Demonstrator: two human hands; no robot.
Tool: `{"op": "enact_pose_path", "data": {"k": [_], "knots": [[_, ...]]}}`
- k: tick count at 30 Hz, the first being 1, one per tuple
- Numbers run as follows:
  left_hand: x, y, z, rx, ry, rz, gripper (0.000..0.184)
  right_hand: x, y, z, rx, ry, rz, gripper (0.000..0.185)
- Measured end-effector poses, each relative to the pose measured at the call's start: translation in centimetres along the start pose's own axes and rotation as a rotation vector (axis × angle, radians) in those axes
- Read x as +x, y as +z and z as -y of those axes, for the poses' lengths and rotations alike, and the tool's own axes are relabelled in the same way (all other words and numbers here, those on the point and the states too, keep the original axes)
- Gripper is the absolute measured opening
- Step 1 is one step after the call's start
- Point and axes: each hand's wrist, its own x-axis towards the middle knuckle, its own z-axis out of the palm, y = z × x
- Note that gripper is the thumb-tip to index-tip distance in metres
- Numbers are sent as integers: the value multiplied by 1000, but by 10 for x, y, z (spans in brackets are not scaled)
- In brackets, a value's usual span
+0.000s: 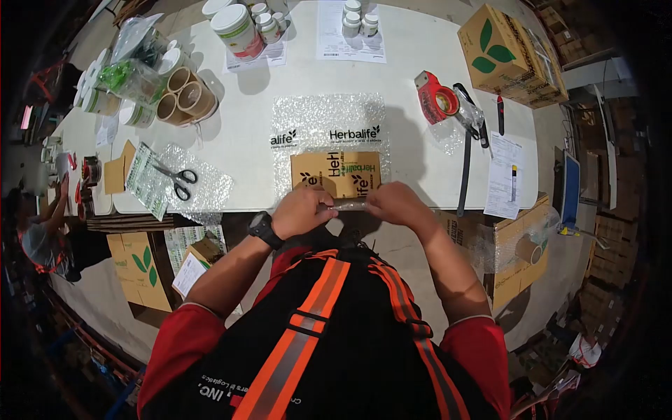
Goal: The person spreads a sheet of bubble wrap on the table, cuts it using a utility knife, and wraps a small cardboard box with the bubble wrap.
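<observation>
A small brown cardboard box (357,168) with dark and green print lies near the table's front edge. Under and behind it spreads a sheet of printed bubble wrap (329,112). My left hand (301,210), with a black watch on the wrist, is closed on the wrap's near edge at the box's front left corner. At the front right corner my right hand (399,204) pinches the same edge. Between the two hands the wrap edge is drawn along the near side of the box.
Scissors (180,183) lie on bubble wrap at left. Cardboard tubes (185,98), tubs (236,31) and small bottles (351,21) stand behind. A red tape dispenser (437,98), a large box (507,56) and papers (502,175) are at right. Another person (45,238) works far left.
</observation>
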Motion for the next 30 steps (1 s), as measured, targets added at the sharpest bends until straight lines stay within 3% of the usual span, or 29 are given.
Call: {"op": "enact_pose_path", "data": {"k": [2, 4, 5, 7, 11, 12, 14, 15, 17, 18, 20, 23, 24, 27, 28, 30], "knots": [[16, -19, 10, -324, 7, 39, 20, -9, -6, 14, 117, 66, 124, 23], [51, -43, 37, -328, -56, -76, 20, -18, 2, 31, 266, 41, 38, 26], [74, -47, 59, -217, -7, -238, 23, -22, 5, 41, 412, 8, -48, 31], [123, -67, 90, -25, 1, -353, 31, -24, 20, 59, 650, 117, -46, 34], [199, -47, 159, 239, -111, -272, 56, -15, 86, 56, 964, 323, 171, 45], [208, -39, 168, 287, -160, -214, 65, -16, 102, 57, 1230, 490, 51, 53], [212, -41, 158, 355, -206, -147, 62, -13, 103, 54, 1635, 834, -97, 76], [211, -42, 150, 435, -235, -62, 60, -13, 102, 53, 1638, 850, -96, 76], [220, -37, 152, 444, -199, -21, 53, -11, 104, 49, 1931, 949, -304, 72], [227, -36, 155, 400, -205, 37, 50, -7, 107, 49, 1940, 964, -315, 72], [236, -38, 162, 181, -206, 133, 44, 6, 113, 45, 1912, 822, -413, 51], [231, -42, 168, 153, -111, 142, 45, 23, 112, 34, 1979, 818, -398, 48], [227, -42, 170, 138, -42, 84, 36, 29, 111, 30, 1967, 805, -385, 48], [215, -70, 149, 90, -137, 219, 26, 37, 110, 24, 1962, 799, -469, 48], [206, -70, 150, 87, -74, 83, 18, 43, 104, 16, 1867, 835, -492, 51], [179, -86, 131, 45, -75, 12, 19, 58, 85, 0, 1718, 892, -488, 57]]}}
